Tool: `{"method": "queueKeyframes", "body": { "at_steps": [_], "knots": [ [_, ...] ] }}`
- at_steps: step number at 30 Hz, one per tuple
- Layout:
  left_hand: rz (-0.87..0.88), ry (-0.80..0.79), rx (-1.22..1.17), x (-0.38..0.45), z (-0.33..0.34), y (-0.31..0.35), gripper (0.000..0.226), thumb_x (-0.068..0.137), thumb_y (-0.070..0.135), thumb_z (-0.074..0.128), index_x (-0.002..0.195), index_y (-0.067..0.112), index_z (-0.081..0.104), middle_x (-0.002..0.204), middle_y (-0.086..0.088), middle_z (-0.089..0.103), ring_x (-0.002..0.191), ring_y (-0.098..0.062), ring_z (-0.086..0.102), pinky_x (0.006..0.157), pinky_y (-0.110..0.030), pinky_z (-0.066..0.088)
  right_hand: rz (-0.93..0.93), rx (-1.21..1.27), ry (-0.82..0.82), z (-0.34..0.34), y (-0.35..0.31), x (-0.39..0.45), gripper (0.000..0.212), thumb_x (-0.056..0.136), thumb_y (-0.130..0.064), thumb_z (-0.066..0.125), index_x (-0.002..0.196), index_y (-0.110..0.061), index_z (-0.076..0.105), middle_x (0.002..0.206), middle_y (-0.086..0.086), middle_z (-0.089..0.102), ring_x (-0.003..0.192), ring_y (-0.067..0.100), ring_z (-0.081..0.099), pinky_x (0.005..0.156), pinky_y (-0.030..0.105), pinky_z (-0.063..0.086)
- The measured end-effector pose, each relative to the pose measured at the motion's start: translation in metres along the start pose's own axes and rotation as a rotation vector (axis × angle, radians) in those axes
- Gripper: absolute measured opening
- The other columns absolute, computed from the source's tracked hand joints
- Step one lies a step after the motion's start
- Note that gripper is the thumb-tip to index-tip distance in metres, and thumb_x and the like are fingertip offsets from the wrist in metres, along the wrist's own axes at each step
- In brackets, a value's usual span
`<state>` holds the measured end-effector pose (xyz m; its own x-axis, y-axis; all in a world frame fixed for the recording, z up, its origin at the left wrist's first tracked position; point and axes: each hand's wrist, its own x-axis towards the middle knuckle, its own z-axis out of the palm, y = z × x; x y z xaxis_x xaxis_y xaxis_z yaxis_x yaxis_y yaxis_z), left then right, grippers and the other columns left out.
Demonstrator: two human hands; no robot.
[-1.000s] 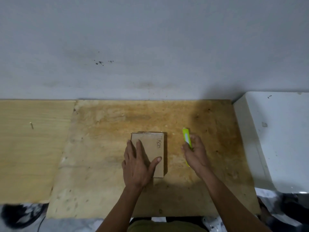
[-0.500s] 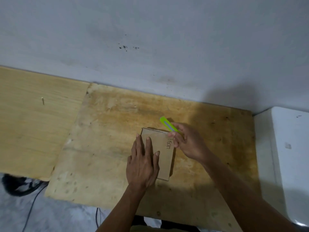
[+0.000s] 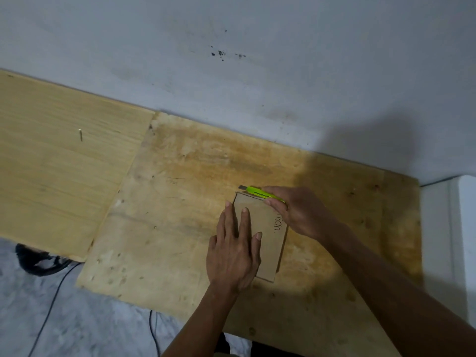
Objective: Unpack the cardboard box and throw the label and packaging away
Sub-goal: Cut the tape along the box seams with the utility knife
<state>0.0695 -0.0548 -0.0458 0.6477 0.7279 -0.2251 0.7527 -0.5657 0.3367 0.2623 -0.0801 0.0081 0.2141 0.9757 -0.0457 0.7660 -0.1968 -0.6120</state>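
1. a worn plywood counter (image 3: 195, 197) is carrying everything, butting against a grey wall (image 3: 231, 60).
2. the cardboard box (image 3: 268, 228) is lying flat on it, right of centre.
3. the left hand (image 3: 233, 251) is pressing on the box, fingers spread flat.
4. the right hand (image 3: 298, 210) is gripping a green utility knife (image 3: 260, 193), fingers wrapped around it, its blade lying at the box's far edge.

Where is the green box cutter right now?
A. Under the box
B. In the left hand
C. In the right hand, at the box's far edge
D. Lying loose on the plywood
C: the right hand grips the green box cutter at the far edge of the cardboard box, while the left hand lies flat on top.
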Motion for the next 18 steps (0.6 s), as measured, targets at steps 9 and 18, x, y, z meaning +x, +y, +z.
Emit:
{"method": "queueKeyframes", "body": {
  "at_steps": [9,18],
  "knots": [
    [0.003,-0.003,-0.005,0.0002,0.0007,-0.0015,0.063,0.101,0.054,0.026,0.155,0.022,0.026,0.166,-0.013,0.010,0.150,-0.030,0.022,0.096,-0.048,0.047,-0.029,-0.043,0.004,0.0080,-0.0047,-0.0002,0.035,0.096,-0.026,0.058,0.128,-0.014,0.061,0.101,0.009,0.075,0.078,0.023,0.070,0.066,0.037,0.056],
    [0.004,0.000,-0.005,0.0003,-0.0001,-0.0014,0.063,0.101,0.053,0.026,0.155,0.020,0.027,0.165,-0.014,0.010,0.150,-0.030,0.022,0.096,-0.048,0.048,-0.031,-0.129,-0.045,0.0013,-0.0045,-0.0077,0.034,0.097,-0.025,0.055,0.127,-0.011,0.061,0.105,0.012,0.074,0.084,0.029,0.070,0.069,0.041,0.056]
  ]
}}
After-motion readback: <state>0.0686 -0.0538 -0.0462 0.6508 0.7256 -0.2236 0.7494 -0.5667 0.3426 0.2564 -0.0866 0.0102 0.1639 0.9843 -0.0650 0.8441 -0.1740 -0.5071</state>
